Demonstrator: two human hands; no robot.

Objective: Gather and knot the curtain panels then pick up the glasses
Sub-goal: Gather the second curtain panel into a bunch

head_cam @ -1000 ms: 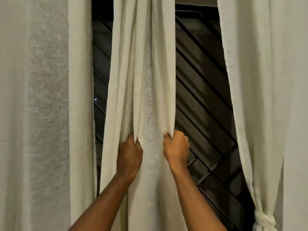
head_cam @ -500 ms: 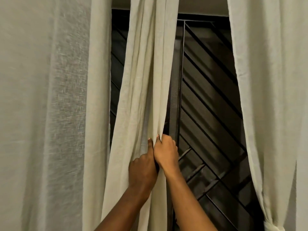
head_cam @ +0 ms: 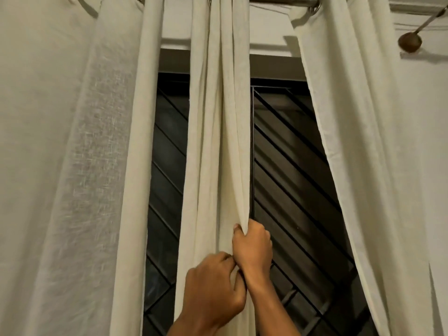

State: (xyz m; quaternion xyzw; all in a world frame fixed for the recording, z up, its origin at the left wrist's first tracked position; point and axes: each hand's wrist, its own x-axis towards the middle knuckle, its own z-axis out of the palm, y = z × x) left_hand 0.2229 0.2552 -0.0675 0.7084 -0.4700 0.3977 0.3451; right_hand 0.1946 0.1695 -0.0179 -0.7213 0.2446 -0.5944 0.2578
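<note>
- A person's left grip [head_cam: 213, 287], a bare hand reaching up from the bottom edge of the view, has its fingers curled into the bunched cloth of the middle curtain panel [head_cam: 218, 141].
- Just above it and touching it, the right grip [head_cam: 253, 246] is closed round the same panel's right edge, with a fold of cloth rising out of the top of the fist.
- The middle curtain panel hangs gathered into a narrow, pleated column at the centre of the window, drawn tightest at the two hands.
- The left curtain panel [head_cam: 72, 166] hangs loose and fills the left side of the view, hiding that part of the window.
- The right curtain panel [head_cam: 375, 141] slants outward toward the lower right and covers the window's right side.
- Behind the panels, a dark window grille [head_cam: 291, 166] of diagonal bars shows in the two gaps beside the middle panel.
- At the top edge, a metal curtain rod [head_cam: 278, 0] carries all three panels on rings against a pale wall [head_cam: 266, 27].
- A round brown knob [head_cam: 409, 42] sits on the wall at the upper right.
</note>
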